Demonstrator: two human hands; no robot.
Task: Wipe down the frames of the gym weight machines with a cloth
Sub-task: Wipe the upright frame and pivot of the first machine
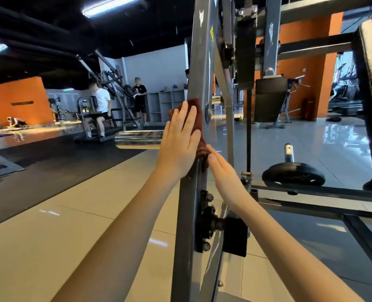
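one cloth (195,103) — under left fingers (184,115), touching right fingertips (211,153).

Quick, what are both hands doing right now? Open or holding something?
Left hand: open, flat, pressing the dark red cloth against the grey frame post.
Right hand: open, straight fingertips touching the cloth's lower end.

We see a dim black ceiling (39,29) with a tube light (112,5) left of the grey frame post (199,62), bright glare on the glossy floor (311,138) to its right, edges bowed, slightly soft.
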